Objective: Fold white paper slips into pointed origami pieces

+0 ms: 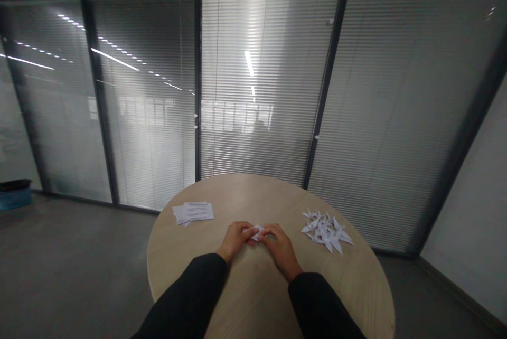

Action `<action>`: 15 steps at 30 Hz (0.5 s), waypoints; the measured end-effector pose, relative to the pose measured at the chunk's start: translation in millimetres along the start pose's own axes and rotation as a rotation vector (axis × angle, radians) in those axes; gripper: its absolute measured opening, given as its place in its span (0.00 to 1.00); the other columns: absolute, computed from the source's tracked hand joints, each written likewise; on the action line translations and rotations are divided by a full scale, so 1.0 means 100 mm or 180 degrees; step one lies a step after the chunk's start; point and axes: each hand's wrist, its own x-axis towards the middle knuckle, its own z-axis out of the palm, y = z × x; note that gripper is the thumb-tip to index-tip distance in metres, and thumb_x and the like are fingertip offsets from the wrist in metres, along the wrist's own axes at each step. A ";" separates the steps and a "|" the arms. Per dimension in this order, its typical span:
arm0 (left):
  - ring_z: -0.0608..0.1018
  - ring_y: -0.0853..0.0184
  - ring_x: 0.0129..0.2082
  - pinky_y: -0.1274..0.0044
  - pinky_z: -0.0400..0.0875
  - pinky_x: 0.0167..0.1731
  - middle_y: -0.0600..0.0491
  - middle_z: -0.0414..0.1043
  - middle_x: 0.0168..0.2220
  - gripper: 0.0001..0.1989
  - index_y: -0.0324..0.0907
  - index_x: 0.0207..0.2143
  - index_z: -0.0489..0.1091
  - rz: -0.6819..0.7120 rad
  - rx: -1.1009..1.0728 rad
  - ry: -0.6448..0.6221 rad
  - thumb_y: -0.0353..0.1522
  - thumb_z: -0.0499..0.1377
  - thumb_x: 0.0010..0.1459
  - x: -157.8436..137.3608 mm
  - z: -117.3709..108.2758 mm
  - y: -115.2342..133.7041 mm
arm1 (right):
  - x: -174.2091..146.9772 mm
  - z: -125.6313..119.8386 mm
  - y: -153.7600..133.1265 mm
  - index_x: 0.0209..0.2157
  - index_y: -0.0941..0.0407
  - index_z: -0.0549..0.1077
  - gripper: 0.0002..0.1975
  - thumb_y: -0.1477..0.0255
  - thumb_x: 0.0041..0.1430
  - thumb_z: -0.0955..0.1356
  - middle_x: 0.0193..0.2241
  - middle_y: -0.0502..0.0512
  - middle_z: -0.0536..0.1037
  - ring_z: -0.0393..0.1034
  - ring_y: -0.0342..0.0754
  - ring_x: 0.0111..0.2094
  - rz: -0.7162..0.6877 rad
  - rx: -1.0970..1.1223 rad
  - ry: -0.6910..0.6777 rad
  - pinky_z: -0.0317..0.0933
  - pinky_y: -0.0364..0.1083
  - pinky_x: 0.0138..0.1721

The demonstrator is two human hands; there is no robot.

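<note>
A small folded piece of white paper [257,233] is held between my two hands over the middle of the round table. My left hand [236,238] pinches its left side, the thumb lying on top. From the other side, my right hand [278,244] grips the paper's right edge with closed fingers. The fingers hide much of the paper, so its exact folded shape cannot be made out. To the right of my right hand lies a pile of pointed folded-paper figures [327,231], which look like paper cranes. Left of my hands rests a loose stack of printed paper sheets [198,211].
The round wooden table [245,191] stands before a glass partition with blinds [261,85] in dark frames. A blue container [15,197] with a dark top sits on the grey floor [87,265] at far left. A white wall [471,212] rises on the right.
</note>
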 end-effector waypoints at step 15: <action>0.76 0.65 0.25 0.74 0.70 0.30 0.48 0.75 0.26 0.28 0.33 0.28 0.74 0.0044 -0.0174 -0.0555 0.51 0.63 0.39 -0.03 0.00 0.00 | 0.00 -0.01 0.05 0.24 0.54 0.65 0.14 0.60 0.43 0.71 0.21 0.47 0.71 0.68 0.47 0.24 0.0605 0.0213 0.0108 0.60 0.43 0.27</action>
